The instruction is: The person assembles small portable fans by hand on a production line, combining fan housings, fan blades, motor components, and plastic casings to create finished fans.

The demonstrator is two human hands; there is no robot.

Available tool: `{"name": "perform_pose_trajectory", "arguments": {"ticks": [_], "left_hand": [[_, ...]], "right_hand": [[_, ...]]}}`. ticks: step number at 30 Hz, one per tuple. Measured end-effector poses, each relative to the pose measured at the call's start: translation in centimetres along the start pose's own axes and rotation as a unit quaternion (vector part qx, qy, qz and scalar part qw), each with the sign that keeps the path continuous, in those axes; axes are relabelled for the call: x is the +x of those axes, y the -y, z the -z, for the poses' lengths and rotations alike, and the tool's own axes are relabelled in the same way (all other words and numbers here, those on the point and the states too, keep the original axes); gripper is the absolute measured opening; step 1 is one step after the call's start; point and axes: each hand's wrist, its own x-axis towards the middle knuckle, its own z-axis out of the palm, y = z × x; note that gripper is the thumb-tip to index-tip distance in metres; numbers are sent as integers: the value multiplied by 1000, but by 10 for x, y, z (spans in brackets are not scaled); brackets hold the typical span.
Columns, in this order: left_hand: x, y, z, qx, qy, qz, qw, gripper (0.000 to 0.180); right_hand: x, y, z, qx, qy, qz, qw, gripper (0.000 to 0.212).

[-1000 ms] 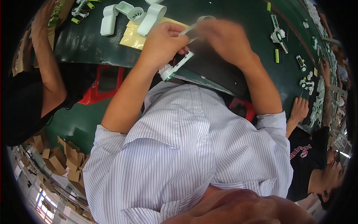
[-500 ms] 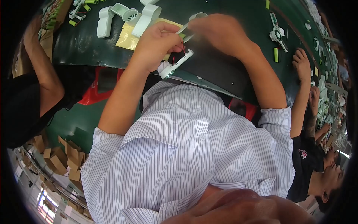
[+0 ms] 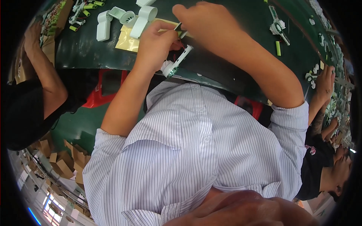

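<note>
My left hand (image 3: 158, 42) is closed in a pinch above the table's near edge; what it pinches is mostly hidden. From its fingertips, thin red wires run down to a small fan part (image 3: 182, 56), a narrow white strip with a round green-and-white end, tilted at the table edge. A short pale and dark piece (image 3: 178, 27) shows between the two hands. Just beyond the left fingers, my right hand (image 3: 209, 22) is bent round with its fingers curled; anything in its grip is out of sight. A yellow sheet (image 3: 127, 42) lies partly under the left hand.
White handheld fan housings (image 3: 103, 27) stand on the dark green table, left of my hands. Green batteries with wired parts (image 3: 77, 20) lie far left. At right are another wired fan part (image 3: 278, 27) and a green battery (image 3: 278, 48). Co-workers' arms (image 3: 45, 75) are on both sides.
My right hand has moved up and left, now covering the round pale part it was beside. My left hand stays close to its place, with the wired fan part slightly shifted.
</note>
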Motion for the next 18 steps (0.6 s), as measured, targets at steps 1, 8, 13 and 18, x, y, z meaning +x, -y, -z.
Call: {"name": "perform_pose_trajectory", "arguments": {"ticks": [1, 8, 13, 18], "left_hand": [[0, 0, -2, -15, -12, 2, 1000, 20], [-4, 0, -6, -3, -30, -1, 1000, 19], [-3, 3, -5, -31, -31, -1, 999, 22], [-6, 4, -6, -10, -25, -10, 1000, 19]], "right_hand": [[0, 4, 6, -20, 24, 8, 999, 24], [2, 4, 10, -92, -126, -36, 987, 27], [11, -17, 3, -36, -143, -18, 989, 51], [32, -25, 4, 82, 157, -47, 983, 34]]}}
